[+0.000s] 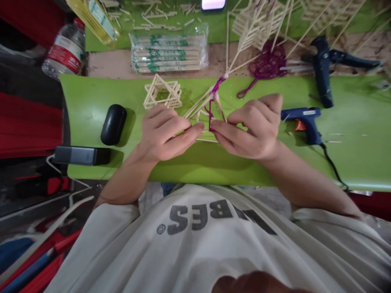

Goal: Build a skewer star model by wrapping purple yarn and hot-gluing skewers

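Note:
A frame of thin wooden sticks (195, 106) lies between my hands, wrapped at its top joint with purple cord (217, 86). My left hand (168, 132) is closed, its thumb and fingers pinching the frame's lower left side. With fingertips pressed together, my right hand (252, 128) grips the purple cord where it hangs down to the bottom of the frame. The cord's very end is hidden by the right fingertips. Beyond the joint, more sticks run up to a larger lattice structure (256, 24). A small star-shaped stick frame (162, 92) sits just past my left hand.
A blue glue gun (305, 122) with a black cable lies right of my right hand; a dark one (323, 69) lies behind it. Purple cord is heaped (269, 61) nearby. Bagged sticks (169, 53), a black case (113, 124), a power bank (82, 155) and bottles (65, 51) stand leftward.

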A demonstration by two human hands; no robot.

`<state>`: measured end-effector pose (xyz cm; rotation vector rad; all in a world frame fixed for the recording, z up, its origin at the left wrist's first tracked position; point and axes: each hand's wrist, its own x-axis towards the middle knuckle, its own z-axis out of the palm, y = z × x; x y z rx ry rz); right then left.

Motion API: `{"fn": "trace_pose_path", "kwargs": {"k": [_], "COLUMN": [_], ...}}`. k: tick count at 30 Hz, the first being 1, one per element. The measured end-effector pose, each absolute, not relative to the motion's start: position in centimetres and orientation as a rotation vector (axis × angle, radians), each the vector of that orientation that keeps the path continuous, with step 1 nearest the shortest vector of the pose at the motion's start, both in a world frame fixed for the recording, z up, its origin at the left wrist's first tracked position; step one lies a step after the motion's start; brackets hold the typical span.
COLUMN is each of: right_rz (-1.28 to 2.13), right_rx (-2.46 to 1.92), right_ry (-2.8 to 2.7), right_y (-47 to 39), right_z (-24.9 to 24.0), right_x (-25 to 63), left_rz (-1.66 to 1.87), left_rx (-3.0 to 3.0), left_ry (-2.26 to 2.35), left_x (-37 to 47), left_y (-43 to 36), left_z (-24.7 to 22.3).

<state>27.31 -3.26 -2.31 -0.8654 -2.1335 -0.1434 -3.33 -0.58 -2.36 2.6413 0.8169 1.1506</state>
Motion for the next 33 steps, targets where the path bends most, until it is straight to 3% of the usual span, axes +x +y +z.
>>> {"fn": "trace_pose_path", "kwargs": {"k": [6,14,19,27,33], "right_rz": [-0.293,-0.485,-0.409,-0.283,-0.271], "right_rx": [-0.819,-0.884,-0.98,-1.334,-1.242], "right_ry": [-2.099,-2.036,-2.056,-2.096,-2.04], "right_y": [-2.3,-2.5,-3.1,-3.5,-3.3], "right_z": [-3.2,-2.8,-3.1,-4.3,-4.8], "right_x": [26.6,25.9,25.6,25.3,25.6], "left_rz": [1.224,1.235,1.255,1.656,1.345], "left_rx": [2.72,2.6,2.601,2.174,2.064], "left_ry": [0.661,0.892,1.003,0.911,0.836], "left_x": [-2.1,-0.3,0.1,0.4,-0.3], "left_y": [-1.5,-3.3,-3.6,-1.6,-0.8], "left_z": [-1.8,-1.3,-1.6,-2.5,-2.9]}}
